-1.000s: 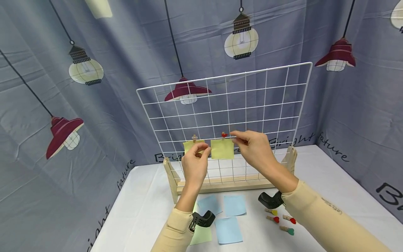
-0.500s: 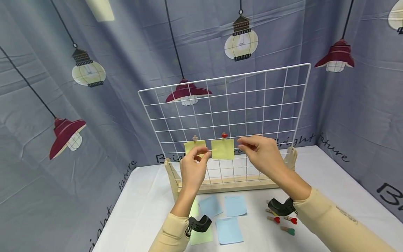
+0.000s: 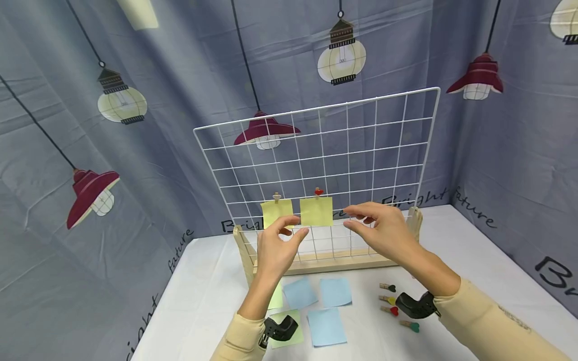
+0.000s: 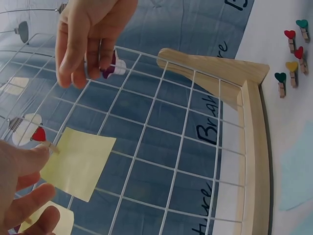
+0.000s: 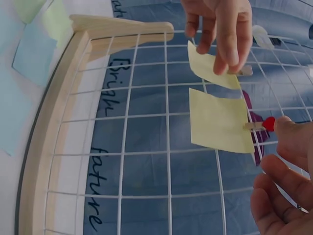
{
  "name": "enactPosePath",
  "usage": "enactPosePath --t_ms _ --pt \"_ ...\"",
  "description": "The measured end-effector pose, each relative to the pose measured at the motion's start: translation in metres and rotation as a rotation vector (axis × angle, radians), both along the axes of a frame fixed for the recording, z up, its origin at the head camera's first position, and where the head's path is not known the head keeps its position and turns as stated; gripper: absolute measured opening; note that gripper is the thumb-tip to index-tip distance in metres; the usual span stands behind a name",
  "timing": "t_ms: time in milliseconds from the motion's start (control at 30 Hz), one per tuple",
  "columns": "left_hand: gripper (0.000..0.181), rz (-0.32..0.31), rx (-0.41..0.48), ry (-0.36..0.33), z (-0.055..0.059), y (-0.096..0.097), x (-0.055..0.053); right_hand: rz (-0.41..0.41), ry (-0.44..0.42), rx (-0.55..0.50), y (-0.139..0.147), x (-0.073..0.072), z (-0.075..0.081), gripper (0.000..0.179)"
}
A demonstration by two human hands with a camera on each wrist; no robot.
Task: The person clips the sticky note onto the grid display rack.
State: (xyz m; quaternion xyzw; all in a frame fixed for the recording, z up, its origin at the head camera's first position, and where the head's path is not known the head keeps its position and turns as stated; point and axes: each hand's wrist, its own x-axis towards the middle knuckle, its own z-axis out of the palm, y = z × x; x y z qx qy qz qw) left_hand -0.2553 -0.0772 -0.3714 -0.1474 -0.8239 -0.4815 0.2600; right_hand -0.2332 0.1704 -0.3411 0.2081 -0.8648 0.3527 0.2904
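Fingers and thumbs on our left hand (image 3: 274,253) and right hand (image 3: 389,229) stand parted in loose curves, pinching nothing; whether a fingertip brushes paper, we cannot tell. Between them hangs the right yellow note (image 3: 316,213), clipped at its top edge by a red-heart peg (image 3: 318,192). The left yellow note (image 3: 273,210) is partly hidden behind our left fingers, under a pale-heart peg (image 3: 277,197). This looks like letting go; to do it well, we should draw both hands straight back, so no knuckle catches the paper. It also seems wise to check that each peg grips paper and wire together. Just beyond our fingertips, the white grid (image 3: 347,104) carries both notes. Well below our fingers, blue notes (image 3: 327,327), green notes (image 3: 276,299) and loose pegs (image 3: 408,325) lie on the table (image 3: 203,301). Farthest off hangs the curtain (image 3: 180,60).
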Motion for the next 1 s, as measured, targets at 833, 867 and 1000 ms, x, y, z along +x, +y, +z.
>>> enactPosePath --t_ms 833,867,1000 --pt "0.038 -0.001 -0.071 -0.115 -0.023 -0.037 0.026 -0.091 -0.211 0.032 0.046 0.033 -0.035 0.038" --pt "0.039 -0.004 -0.068 -0.124 -0.024 -0.039 0.027 -0.095 -0.212 0.036 0.048 0.035 -0.036 0.039" --pt "0.04 -0.001 -0.066 -0.143 -0.029 -0.045 0.031 -0.114 -0.235 0.037 0.056 0.04 -0.041 0.041"
